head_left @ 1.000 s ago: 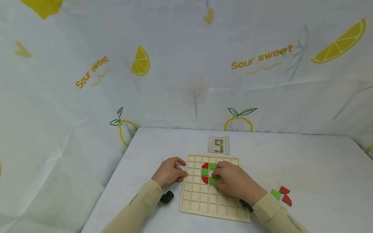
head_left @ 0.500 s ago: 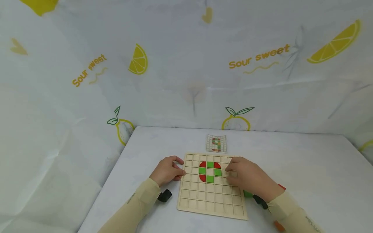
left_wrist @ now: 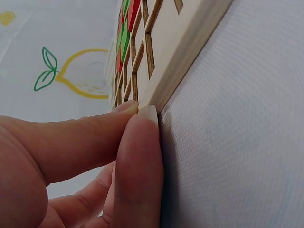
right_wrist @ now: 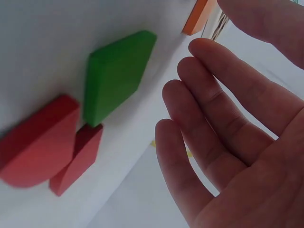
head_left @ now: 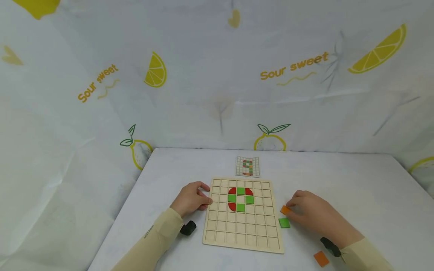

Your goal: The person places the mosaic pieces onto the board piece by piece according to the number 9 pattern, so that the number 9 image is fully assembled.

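Note:
A wooden grid board (head_left: 230,227) lies on the table, with red quarter-rounds and green squares set in a ring among its cells. My left hand (head_left: 190,197) rests at the board's left edge; its thumb (left_wrist: 137,175) and another fingertip touch the edge in the left wrist view. Right of the board, my right hand (head_left: 315,214) has its fingertips at an orange square tile (head_left: 285,210). In the right wrist view its fingers (right_wrist: 242,118) are spread from the thumb, holding nothing visible. A green square tile (head_left: 284,223) lies beside that hand.
A small pattern card (head_left: 247,166) lies behind the board. Another orange square (head_left: 321,259) lies near my right wrist. The right wrist view also shows a green piece (right_wrist: 118,76) and two red pieces (right_wrist: 42,142), hidden by my hand from above.
My right hand has moved right, off the board to the loose tiles, leaving a red quarter-round and a green square uncovered in the ring. The left hand stays at the edge.

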`<state>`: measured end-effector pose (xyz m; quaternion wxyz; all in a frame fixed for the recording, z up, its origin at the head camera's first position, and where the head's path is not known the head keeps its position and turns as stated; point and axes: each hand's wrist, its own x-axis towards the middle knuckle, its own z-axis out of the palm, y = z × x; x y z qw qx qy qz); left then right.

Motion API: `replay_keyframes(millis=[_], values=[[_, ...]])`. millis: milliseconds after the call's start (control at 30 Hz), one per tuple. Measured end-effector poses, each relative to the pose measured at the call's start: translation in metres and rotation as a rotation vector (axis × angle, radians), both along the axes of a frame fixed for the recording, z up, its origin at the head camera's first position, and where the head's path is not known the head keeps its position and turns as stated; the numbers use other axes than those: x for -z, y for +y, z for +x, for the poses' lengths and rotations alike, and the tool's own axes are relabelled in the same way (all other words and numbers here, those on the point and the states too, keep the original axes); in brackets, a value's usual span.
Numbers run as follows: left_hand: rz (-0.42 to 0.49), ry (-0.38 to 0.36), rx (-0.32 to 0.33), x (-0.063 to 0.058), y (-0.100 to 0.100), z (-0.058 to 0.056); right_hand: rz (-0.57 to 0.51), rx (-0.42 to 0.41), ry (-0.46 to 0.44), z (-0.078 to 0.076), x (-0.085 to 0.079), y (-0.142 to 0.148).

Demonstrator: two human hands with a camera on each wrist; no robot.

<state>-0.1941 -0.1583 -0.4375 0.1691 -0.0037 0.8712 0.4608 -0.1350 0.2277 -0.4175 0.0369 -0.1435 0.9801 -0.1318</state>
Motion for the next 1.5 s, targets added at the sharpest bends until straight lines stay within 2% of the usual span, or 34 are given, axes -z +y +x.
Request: replay_keyframes(millis=[167,300,600,1067,1500], values=[[-0.006,-0.001,-0.008,0.0007,-0.0016,0.0004,-0.002,0.053,-0.074,-0.0001,0.0016,0.0044],[0.0,-0.008,-0.012,0.0007,-0.0017,0.0012,-0.018,0.071,-0.098,-0.0009,0.0035,0.0051],[0.012,-0.008,-0.009,-0.0002,-0.0004,0.0023,0.015,0.083,-0.083,-0.0031,0.0051,0.0043],[0.022,0.002,-0.004,0.0,-0.0014,0.0014,0.003,0.078,-0.073,-0.0037,0.0059,0.003],[0.025,0.007,-0.002,-0.0013,-0.001,0.0009,-0.006,0.057,-0.024,-0.0057,0.0089,0.0041]])
